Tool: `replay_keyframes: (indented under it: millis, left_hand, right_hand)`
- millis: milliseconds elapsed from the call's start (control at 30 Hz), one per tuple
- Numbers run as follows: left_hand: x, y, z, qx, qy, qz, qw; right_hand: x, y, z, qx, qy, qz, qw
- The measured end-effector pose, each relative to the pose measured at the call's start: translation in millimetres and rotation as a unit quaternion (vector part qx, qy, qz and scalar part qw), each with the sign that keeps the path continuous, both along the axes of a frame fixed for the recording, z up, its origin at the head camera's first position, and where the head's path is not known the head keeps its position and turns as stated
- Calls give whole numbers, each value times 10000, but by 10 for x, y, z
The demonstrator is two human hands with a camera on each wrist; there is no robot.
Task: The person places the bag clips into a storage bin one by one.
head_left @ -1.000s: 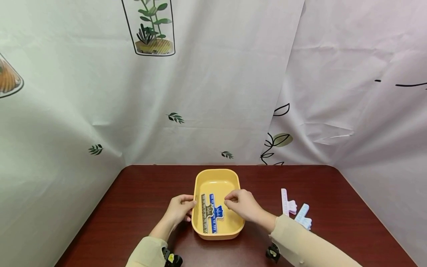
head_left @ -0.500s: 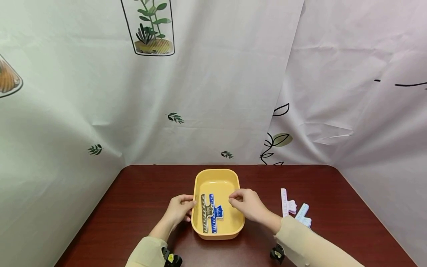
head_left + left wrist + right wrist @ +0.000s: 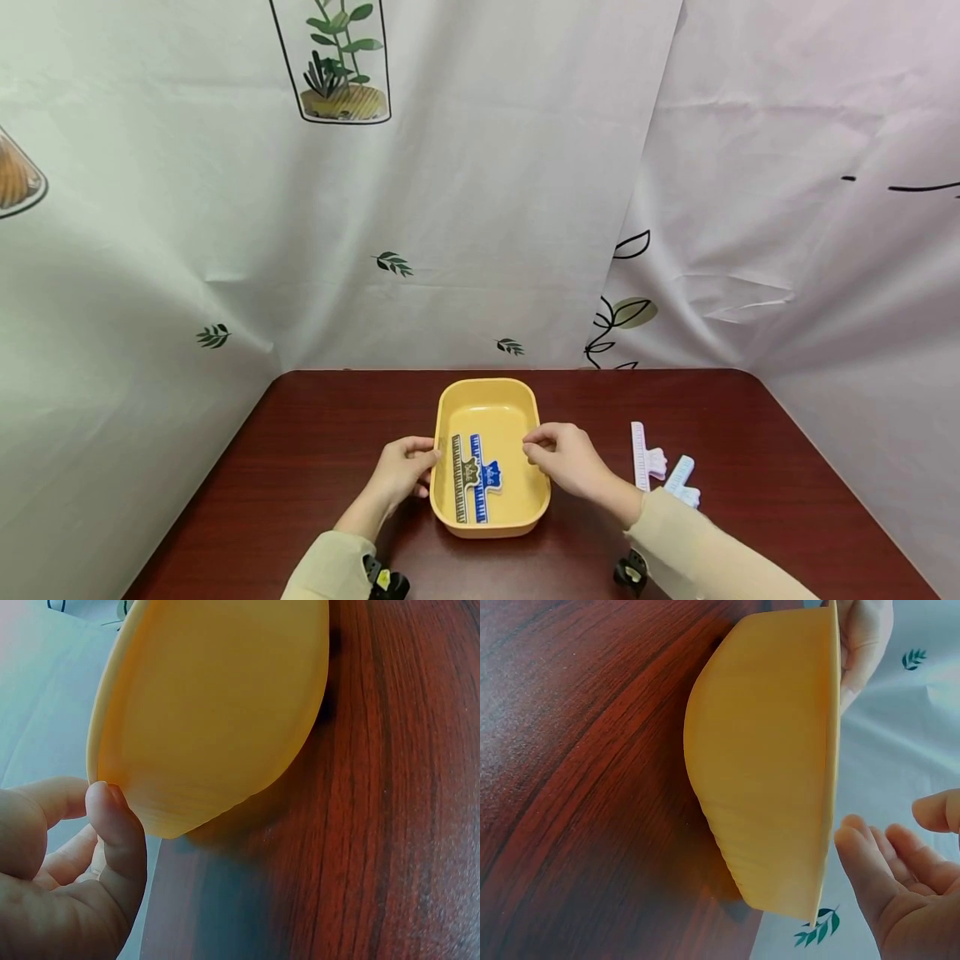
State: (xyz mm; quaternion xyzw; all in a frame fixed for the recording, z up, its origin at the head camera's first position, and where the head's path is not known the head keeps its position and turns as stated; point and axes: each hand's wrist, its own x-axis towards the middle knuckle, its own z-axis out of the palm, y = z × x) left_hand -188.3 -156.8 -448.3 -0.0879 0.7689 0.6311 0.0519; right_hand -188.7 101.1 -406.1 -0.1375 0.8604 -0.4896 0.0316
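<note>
A yellow plastic tray [image 3: 495, 421] stands on the table. My left hand [image 3: 401, 469] pinches its left rim between thumb and fingers; the left wrist view shows the thumb [image 3: 116, 825] against the wall. Inside, on the left, lie two long-bar clips with piano-key patterns and bear-shaped handles: a brown clip [image 3: 459, 483] and a blue clip [image 3: 492, 475]. Over the tray's right rim hovers my right hand [image 3: 570, 458], fingers loosely bent and holding nothing. Thumb and fingertips [image 3: 853, 832] are apart in the right wrist view, close to the rim.
To the right on the dark red wooden table [image 3: 337, 408] lie a pale pink clip [image 3: 640, 454] and a light blue clip [image 3: 678, 477], partly behind my right sleeve [image 3: 697, 542]. A white printed curtain [image 3: 480, 208] hangs behind the table and along both sides.
My right hand has drawn back to the right, from above the tray's inside to its right rim. The left hand, tray and clips stay where they were.
</note>
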Motion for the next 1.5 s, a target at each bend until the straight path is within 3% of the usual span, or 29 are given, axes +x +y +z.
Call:
replay_keyframes:
  millis: [700, 1167, 1500]
  left_hand:
    - [-10, -7, -17, -6, -50, 36, 10000]
    - [-8, -4, -42, -55, -46, 53, 10000]
    - [12, -10, 13, 41, -37, -42, 10000]
  right_hand:
    - [25, 136, -23, -363, -112, -134, 9992]
    - [4, 213, -85, -38, 126, -347, 9993]
    - [8, 287, -103, 583, 425, -838, 9939]
